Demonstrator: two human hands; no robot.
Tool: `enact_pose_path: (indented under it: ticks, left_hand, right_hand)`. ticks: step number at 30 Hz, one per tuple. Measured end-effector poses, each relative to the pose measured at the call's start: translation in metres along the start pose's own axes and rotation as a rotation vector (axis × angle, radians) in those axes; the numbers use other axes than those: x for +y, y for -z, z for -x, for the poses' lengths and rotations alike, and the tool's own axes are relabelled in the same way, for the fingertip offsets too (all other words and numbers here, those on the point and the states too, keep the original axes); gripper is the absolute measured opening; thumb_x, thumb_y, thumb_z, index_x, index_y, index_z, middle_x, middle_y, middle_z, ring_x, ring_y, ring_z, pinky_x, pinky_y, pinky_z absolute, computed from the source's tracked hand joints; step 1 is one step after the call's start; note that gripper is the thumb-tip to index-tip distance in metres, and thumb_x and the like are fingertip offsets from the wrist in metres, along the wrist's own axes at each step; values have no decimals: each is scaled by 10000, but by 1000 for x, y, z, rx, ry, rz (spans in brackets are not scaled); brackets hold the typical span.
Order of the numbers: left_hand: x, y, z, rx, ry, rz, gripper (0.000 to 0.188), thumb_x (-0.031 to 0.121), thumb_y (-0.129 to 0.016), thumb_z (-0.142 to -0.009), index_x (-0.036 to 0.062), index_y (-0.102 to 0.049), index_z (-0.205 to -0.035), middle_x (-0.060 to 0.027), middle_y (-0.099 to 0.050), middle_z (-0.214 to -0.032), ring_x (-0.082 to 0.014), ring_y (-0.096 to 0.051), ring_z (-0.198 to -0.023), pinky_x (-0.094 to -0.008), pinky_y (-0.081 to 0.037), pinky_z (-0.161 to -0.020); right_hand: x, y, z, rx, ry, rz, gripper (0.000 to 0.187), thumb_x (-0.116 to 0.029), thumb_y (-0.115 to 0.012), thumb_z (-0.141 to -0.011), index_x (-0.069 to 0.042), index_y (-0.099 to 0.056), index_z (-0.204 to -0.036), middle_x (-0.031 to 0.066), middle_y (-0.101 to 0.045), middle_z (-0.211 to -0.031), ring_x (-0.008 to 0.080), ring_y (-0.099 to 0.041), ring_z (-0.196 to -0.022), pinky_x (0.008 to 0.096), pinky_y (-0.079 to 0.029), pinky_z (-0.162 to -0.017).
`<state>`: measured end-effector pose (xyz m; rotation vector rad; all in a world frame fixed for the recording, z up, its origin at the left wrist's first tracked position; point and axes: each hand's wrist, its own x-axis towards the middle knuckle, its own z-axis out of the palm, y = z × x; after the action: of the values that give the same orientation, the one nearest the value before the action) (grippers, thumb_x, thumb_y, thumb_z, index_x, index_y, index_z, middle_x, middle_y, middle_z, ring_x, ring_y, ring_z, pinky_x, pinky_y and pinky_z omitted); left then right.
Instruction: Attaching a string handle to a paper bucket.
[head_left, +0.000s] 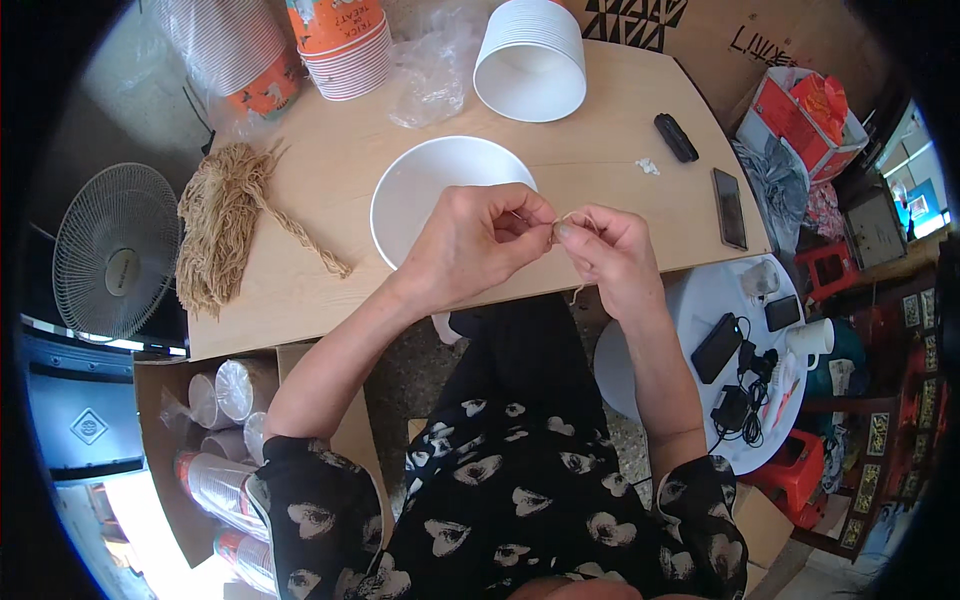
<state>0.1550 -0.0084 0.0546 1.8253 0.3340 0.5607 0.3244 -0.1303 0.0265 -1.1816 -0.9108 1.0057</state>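
A thin tan string [577,291] is pinched between my two hands over the table's front edge, with a small loop above the fingertips and a loose end dangling below. My left hand [487,240] has its thumb and fingers pressed together on one part. Touching it at the fingertips, my right hand [610,255] grips the string from the other side. Whether there is a knot at the pinch is hidden by the fingers. Behind my left hand lies a wide white bucket or bowl [405,190], its opening facing up. A thick bundle of tan strings [222,225] rests at the left, with a twisted tail.
Stacked printed paper buckets [345,60], a clear plastic bag [435,75] and a white bucket stack [530,80] stand along the back. A black case [676,138] and a phone [730,208] lie at right. A fan [118,250] and a carton of wrapped cups [165,400] flank the left.
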Motion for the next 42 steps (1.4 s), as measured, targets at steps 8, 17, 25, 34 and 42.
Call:
enact_pose_path:
  ticks: [8,17,25,34,42]
  left_hand:
    - [-8,5,-4,-39,41,135,117,20,-673,-968,-77,-686,-1034,-71,-727,-945,-132,-728,-894,-246,-595,-794]
    - [-6,4,-3,-31,58,155,122,4,-692,-937,-77,-705,-1026,-92,-745,-941,-127,-726,-881,-251,-599,-800]
    - [-3,7,-3,-78,83,152,106,12,-714,-943,-49,-712,-1030,-92,-753,-944,-125,-731,-898,-244,-592,-787]
    - [-1,11,-6,-78,145,153,153,84,-694,-979,-51,-722,-1044,-94,-756,-918,-116,-725,-814,-238,-595,-753]
    - [-3,15,-6,-125,230,268,189,130,-694,-986,-43,-709,-1061,-110,-747,-925,-137,-730,-879,-252,-601,-779]
  right_hand:
    - [-1,0,1,-16,-47,-95,173,-186,-720,-950,-25,-684,-897,-67,-501,-663,-1,-377,-550,185,-230,-477]
    - [-8,0,6,-27,-135,-187,197,-165,-631,-1005,25,-683,-1011,-36,-484,-690,8,-331,-530,176,-243,-470]
    - [-8,2,7,-65,-138,-268,204,-167,-655,-994,33,-696,-1006,-27,-521,-710,6,-369,-553,172,-242,-464]
    - [-11,-3,13,-46,-84,-141,209,-160,-612,-1014,36,-686,-1019,-28,-501,-688,11,-347,-525,182,-248,-465]
    - [-14,-7,11,89,116,103,187,-138,-659,-997,17,-640,-1099,17,-649,-863,40,-565,-734,183,-410,-599]
